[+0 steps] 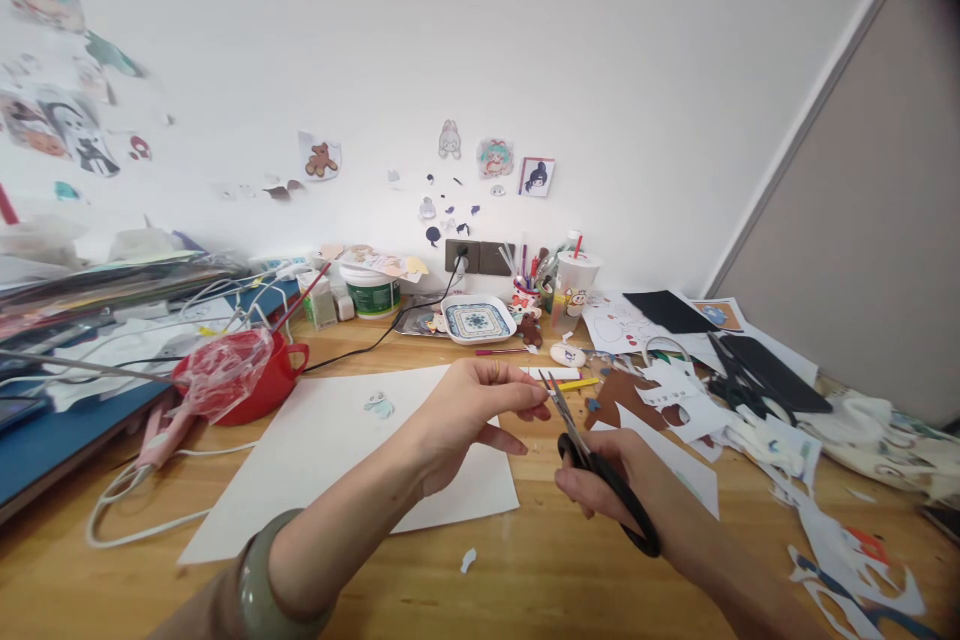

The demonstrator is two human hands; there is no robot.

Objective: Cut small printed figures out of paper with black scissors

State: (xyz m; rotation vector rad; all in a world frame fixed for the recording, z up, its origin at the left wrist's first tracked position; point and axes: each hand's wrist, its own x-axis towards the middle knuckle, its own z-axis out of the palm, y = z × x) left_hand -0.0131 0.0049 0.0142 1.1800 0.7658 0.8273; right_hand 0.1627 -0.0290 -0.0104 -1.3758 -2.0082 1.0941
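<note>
Black-handled scissors (576, 442) are in my right hand (611, 480), fingers through and around the handles. Their blades point up and away, slightly apart, right at the fingertips of my left hand (480, 415). That left hand is closed in a pinch on a tiny paper scrap (552, 393), mostly hidden by the fingers. Beneath my left arm lies a large white sheet of paper (315, 470), with a small pale-blue and white paper cutout (379, 405) on it. One white paper scrap (468, 560) rests on the wooden table nearer to me.
At the left are a red mug (255, 390) with plastic film and a cable. A patterned square dish (478, 320), a white tub (370, 292) and a plastic cup (574, 285) line the back. Paper offcuts (832, 540) and another pair of scissors (739, 385) lie at the right.
</note>
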